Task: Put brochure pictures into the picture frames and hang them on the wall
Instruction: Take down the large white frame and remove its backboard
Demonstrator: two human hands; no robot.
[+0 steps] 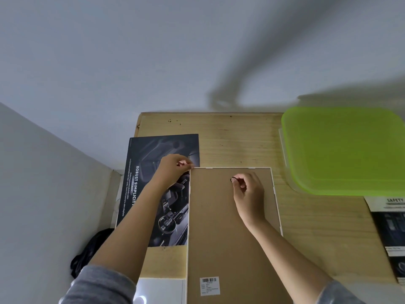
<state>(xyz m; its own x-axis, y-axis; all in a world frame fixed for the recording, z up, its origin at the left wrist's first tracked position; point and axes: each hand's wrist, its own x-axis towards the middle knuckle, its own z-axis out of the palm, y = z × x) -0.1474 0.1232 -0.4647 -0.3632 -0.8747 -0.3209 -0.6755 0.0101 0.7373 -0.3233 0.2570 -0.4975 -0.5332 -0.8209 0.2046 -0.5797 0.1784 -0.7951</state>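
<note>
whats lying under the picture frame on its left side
The dark brochure slips under the left edge of the picture frame, both lying on the wooden table. The frame's brown back hides how far the brochure reaches beneath.

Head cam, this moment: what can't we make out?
Head view:
picture frame front: face down, backing hides any picture inside.
barcode label: print too small.
SAFETY brochure: cut off by right edge.
small black part: mostly hidden by right hand fingers.
left hand at frame corner: fingers hide what it pinches.
</note>
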